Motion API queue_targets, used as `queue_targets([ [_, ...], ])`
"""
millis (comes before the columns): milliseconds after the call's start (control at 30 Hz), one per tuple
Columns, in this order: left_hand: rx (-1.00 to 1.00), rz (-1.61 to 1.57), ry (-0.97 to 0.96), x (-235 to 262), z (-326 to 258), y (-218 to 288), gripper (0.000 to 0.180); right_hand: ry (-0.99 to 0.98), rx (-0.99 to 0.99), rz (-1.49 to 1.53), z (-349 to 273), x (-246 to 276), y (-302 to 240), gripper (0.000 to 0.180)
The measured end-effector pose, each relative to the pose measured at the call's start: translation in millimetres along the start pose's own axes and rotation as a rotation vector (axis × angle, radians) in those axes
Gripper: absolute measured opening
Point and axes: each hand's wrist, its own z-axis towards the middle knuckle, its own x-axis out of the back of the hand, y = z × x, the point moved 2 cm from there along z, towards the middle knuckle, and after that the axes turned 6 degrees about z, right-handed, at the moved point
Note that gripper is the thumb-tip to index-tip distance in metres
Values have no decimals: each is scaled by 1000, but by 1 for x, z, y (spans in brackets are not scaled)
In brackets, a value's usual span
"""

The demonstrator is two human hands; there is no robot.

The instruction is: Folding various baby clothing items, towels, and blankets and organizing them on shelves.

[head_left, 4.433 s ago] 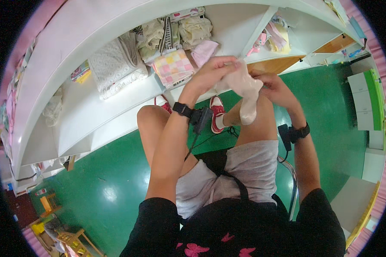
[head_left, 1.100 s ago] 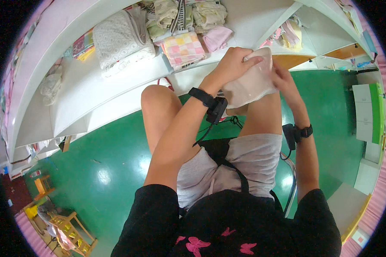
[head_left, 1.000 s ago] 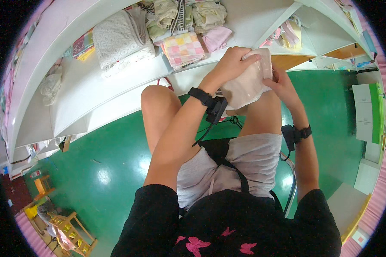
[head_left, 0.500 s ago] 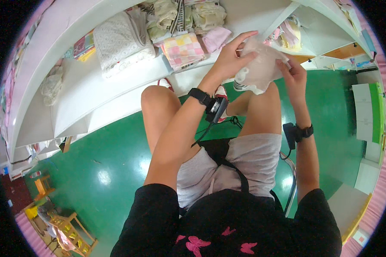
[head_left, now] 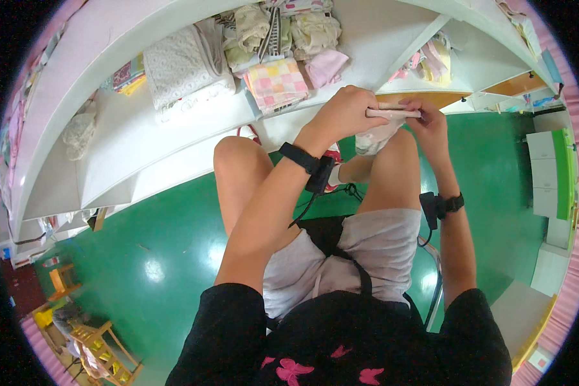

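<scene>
Between my two hands hangs a thin, pale pinkish-white pouch-like piece [head_left: 378,136]. Whether it is a bag or a small garment I cannot tell. Its upper edge is a straight, stiffer-looking band stretched from hand to hand. My left hand [head_left: 350,110] is closed on the left end of that band. At the right end, the fingers of my right hand [head_left: 429,123] pinch it. The lower part droops just above my right knee. Black straps with small devices sit on both wrists.
Ahead is a white shelf [head_left: 141,145] holding a folded white quilted blanket [head_left: 181,64], a checked pink-and-yellow cloth [head_left: 276,83], a pink folded cloth [head_left: 327,67] and bundled cream garments [head_left: 315,32]. A slanted divider [head_left: 418,48] parts off more cloths. Wooden chairs [head_left: 106,347] stand far left.
Both hands have come lower and nearer to me with the pale piece. It was spread flat facing me; now its banded edge is on top and the rest hangs beneath.
</scene>
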Motion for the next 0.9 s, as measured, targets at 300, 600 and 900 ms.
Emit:
queue_targets([
  [300, -145, 10, 184, 4, 2, 1, 25, 40, -28, 67, 0, 3, 6, 15],
  [600, -215, 19, 232, 3, 2, 4, 21, 64, 53, -86, -1, -9, -15, 26],
  [900, -128, -48, 324, 6, 4, 3, 19, 162, -6, -229, -7, 5, -9, 21],
])
